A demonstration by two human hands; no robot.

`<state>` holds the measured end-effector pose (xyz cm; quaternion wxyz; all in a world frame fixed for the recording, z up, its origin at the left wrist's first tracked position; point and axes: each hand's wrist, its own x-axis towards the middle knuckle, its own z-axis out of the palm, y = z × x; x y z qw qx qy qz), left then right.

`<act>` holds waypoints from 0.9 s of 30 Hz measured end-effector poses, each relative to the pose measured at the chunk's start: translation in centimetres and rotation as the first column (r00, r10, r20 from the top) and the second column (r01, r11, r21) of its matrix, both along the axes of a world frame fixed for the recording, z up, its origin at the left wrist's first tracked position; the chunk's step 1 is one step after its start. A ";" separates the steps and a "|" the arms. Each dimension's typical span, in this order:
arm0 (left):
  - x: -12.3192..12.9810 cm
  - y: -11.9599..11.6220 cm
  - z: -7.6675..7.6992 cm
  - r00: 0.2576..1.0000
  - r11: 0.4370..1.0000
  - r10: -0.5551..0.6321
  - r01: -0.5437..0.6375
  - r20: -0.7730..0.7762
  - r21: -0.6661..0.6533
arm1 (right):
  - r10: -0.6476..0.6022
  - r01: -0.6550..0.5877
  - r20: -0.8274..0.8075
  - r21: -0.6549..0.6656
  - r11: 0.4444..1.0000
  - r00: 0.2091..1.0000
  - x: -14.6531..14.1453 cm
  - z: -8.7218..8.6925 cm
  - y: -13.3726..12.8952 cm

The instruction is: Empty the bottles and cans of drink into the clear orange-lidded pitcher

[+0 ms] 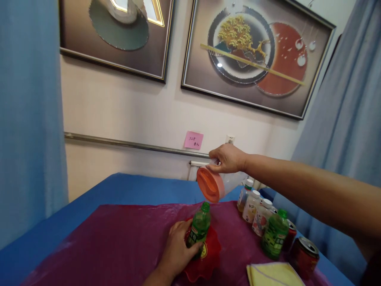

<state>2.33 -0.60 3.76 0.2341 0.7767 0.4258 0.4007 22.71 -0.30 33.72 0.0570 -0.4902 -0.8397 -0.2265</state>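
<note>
My left hand (177, 247) is wrapped around a green plastic bottle (201, 223), uncapped and upright. Beneath the bottle lies a red dish with a wavy rim (212, 258) and a yellow mark in it. Above and slightly behind, my right hand (228, 158) grips a clear pitcher (233, 182) near its top. The pitcher is tipped on its side, and its orange lid (210, 184) faces down toward the bottle's open mouth. A small gap separates lid and bottle; whether liquid is flowing I cannot tell. The pitcher's handle is mostly hidden by my fingers.
On the right stand several white-capped bottles (251, 205), another green bottle (275, 234) and open drink cans (305, 254). A folded yellow cloth (274, 274) lies at the front. Purple plastic sheeting (125, 238) covers the blue surface (139, 186). Behind run a metal rail (133, 145) and wall.
</note>
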 end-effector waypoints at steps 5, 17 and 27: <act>0.1 0.1 0.0 1.000 1.000 0.007 -0.007 0.008 0.015 | -0.005 0.005 -0.075 0.009 1.000 0.997 0.5 0.8 -0.3; 0.1 0.0 0.3 1.000 0.999 -0.016 0.016 0.004 -0.029 | 0.012 -0.012 -0.067 0.000 1.000 0.998 0.5 0.7 -1.0; 0.1 0.3 -0.1 1.000 1.000 0.001 -0.001 0.015 0.009 | -0.001 0.001 -0.035 0.013 1.000 0.999 1.0 0.4 -1.2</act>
